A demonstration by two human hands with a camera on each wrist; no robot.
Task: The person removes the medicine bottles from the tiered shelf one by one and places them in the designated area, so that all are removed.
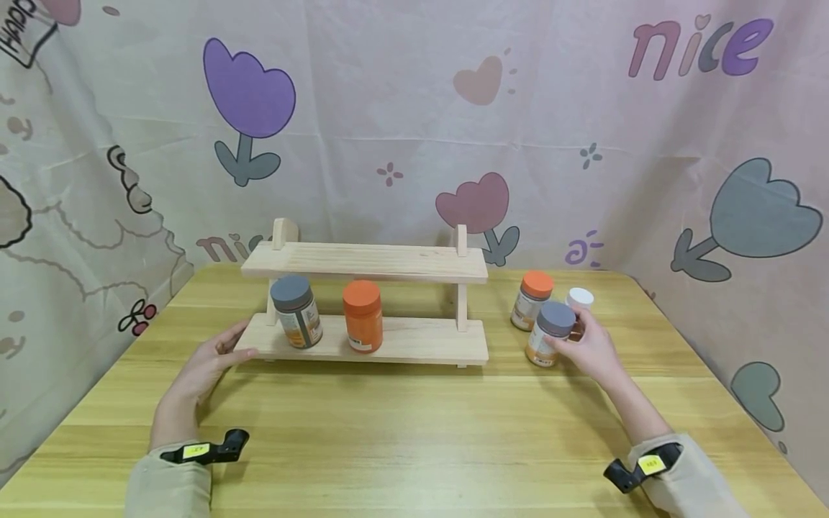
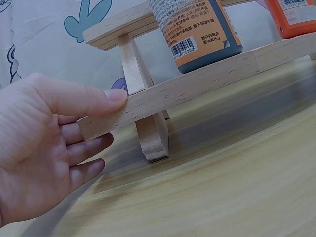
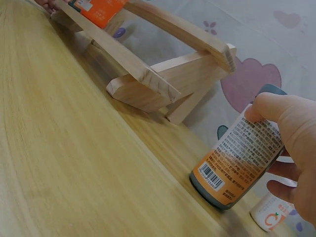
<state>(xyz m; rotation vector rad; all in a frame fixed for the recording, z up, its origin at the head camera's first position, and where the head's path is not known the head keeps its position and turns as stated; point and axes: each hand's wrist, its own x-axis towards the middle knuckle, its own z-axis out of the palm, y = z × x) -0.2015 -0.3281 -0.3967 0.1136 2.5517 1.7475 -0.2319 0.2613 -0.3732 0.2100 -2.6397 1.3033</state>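
The left hand (image 1: 206, 367) pinches the left end of the rack's (image 1: 414, 340) lower shelf, thumb on top, fingers beneath; the left wrist view shows this. On that shelf stand a grey-lidded jar (image 1: 296, 311) and an orange jar (image 1: 363, 316), barcodes readable only up close. At right, the right hand (image 1: 592, 350) grips a grey-capped bottle (image 1: 549, 333), tilted on the table (image 1: 414, 439), cap leaning away from the rack. Behind it stand 2 bottles, an orange-capped bottle (image 1: 532, 299) and a white-capped bottle (image 1: 578, 303). The backdrop reads "nice".
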